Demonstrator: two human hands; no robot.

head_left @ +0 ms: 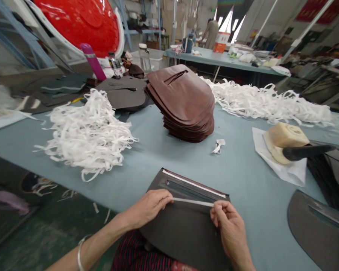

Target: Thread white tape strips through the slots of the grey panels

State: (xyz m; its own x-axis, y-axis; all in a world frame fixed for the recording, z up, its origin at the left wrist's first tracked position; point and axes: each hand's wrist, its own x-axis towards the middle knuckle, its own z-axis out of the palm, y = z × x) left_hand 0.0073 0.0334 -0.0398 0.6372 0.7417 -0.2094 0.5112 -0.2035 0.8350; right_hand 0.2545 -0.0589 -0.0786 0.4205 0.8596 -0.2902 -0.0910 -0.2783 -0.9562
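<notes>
Between my two hands a narrow white strip [192, 202] is stretched across a dark leather-like panel [183, 229]. My left hand [155, 205] pinches its left end, and my right hand [228, 222] grips the right end with curled fingers. The panel lies at the table's front edge, partly hidden under my hands. A second white strip [194, 183] runs along its far edge, and a slot with a zipper-like dark band lies just below that. Beyond the panel stands a stack of brown leather-like pieces [183, 98], the top one with a slit.
White strips are heaped at left [87, 130] and far right [268, 101] on the blue-green table [147, 158]. A yellowish block [288, 135] and a black-handled tool [307, 151] rest on white paper. Another dark panel [313, 229] lies at right. A scrap [218, 146] sits mid-table.
</notes>
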